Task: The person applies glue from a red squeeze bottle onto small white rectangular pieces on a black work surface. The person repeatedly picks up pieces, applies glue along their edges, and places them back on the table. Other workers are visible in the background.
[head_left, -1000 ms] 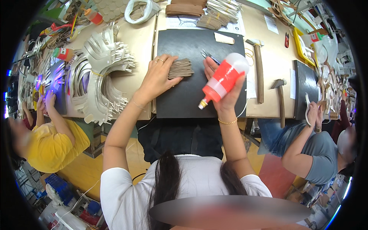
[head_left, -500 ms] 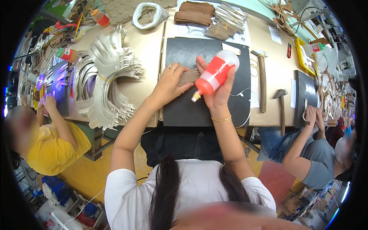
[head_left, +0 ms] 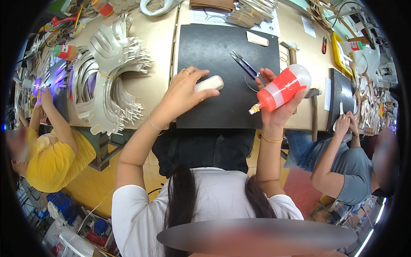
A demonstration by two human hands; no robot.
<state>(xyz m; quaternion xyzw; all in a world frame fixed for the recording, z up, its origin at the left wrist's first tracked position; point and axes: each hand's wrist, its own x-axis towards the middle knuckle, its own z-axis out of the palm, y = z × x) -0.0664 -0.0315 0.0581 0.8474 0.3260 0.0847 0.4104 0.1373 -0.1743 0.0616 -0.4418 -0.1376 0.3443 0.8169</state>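
Note:
My left hand (head_left: 183, 92) grips a pale cream oblong piece (head_left: 209, 84) with a rounded end, low over the black board (head_left: 201, 113). Its thumb and fingers close around the sides; whether it is one block or a stack I cannot tell. In my right hand (head_left: 278, 113) lies a squeeze bottle (head_left: 284, 88) with a clear body and red band, tilted so its yellowish nozzle points down and left. Blue-handled thread snips (head_left: 245, 65) rest on the board just beyond my right fingertips. Another pale block (head_left: 257, 38) sits near the board's far right corner.
Bundled pale cut pieces (head_left: 109, 81) pile up on the left. Brown strips (head_left: 212, 4) and tied strip bundles (head_left: 248, 16) lie beyond the board. A hammer (head_left: 314, 113) lies to the right, near a yellow tray (head_left: 342, 58). People in yellow (head_left: 58, 158) and grey (head_left: 342, 171) work either side.
My right hand has moved right with the bottle, uncovering the snips. The brown strip stack earlier by my left hand no longer shows; a pale rounded face is seen there now. The view has shifted.

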